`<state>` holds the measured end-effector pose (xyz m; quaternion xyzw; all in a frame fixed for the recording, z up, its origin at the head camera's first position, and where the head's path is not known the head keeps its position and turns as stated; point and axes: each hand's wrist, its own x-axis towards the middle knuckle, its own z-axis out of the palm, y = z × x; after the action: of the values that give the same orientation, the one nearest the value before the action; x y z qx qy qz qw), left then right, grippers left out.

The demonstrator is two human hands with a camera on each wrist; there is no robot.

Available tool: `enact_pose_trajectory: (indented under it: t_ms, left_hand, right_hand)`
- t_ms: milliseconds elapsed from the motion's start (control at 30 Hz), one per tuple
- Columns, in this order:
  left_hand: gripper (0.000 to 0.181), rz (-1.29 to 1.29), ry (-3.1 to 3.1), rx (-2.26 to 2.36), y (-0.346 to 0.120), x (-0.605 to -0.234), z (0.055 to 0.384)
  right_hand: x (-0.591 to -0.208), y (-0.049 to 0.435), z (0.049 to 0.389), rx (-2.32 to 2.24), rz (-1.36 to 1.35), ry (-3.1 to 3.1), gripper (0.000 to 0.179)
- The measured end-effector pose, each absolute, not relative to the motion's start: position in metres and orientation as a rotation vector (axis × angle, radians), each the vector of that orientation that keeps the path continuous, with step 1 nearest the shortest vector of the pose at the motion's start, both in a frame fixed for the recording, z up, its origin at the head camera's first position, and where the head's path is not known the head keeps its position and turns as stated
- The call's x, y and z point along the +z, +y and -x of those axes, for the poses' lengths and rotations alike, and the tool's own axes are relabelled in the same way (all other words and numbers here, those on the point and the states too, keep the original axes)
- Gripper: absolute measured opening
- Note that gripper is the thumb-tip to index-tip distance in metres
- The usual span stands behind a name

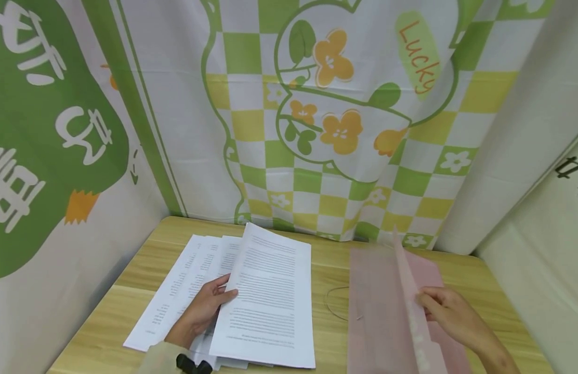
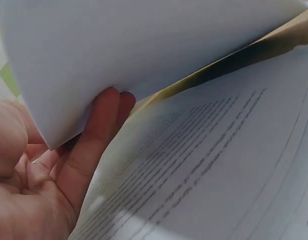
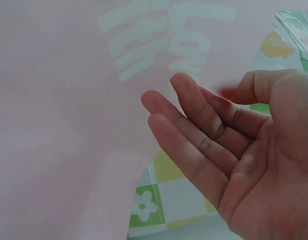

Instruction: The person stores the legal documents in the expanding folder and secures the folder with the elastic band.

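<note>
- A printed sheet (image 1: pixel 270 306) is held by the left hand (image 1: pixel 202 309) at its left edge; the paper is pinched, with the thumb laid over the printed face and fingers tucked beneath.
- The held sheet is tilted, its left side lifted; in the left wrist view a gap is seen between its pale underside and the printed page below.
- More printed sheets (image 1: pixel 176 296) are fanned out to the left, overlapped on one another and partly covered by the held sheet and the left hand.
- A pink folder (image 1: pixel 373 322) is placed on the right part of the bench (image 1: pixel 106 311), well apart from the papers, its flap (image 1: pixel 412 306) raised steeply and blurred at the top.
- The right hand (image 1: pixel 450 317) is set at the flap's right side; in the right wrist view its fingers are loosely extended before the pink surface, slightly apart, with nothing gripped. Whether the fingertips are touching the flap cannot be told.
- Pale lettering is printed on the flap.
- A thin cord (image 1: pixel 327 305) is curved on the bench, just beside the folder's left edge.
- Behind the bench a green-and-yellow checked cloth (image 1: pixel 312 179) is hung, marked "Lucky".
</note>
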<state>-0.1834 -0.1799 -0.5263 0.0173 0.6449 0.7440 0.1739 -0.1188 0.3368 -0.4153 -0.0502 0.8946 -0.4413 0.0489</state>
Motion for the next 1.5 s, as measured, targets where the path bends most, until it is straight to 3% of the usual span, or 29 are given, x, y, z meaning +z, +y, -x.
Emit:
enact_pose_trajectory:
  t_ms: [500,833,1500]
  left_hand:
    - [0.067,-0.187,1.686,2.137,-0.143,-0.528,0.193]
    - [0.059,-0.29,1.898,2.039,-0.117,-0.535,0.202]
    - [0.058,-0.288,1.965,1.994,-0.098,-0.528,0.216]
  right_hand:
    - [-0.415,0.338,0.115,-1.309,0.169,2.781,0.035]
    - [-0.416,0.34,0.113,-1.333,0.179,2.772,0.037]
    - [-0.417,0.34,0.112,-1.331,0.211,2.796,0.034]
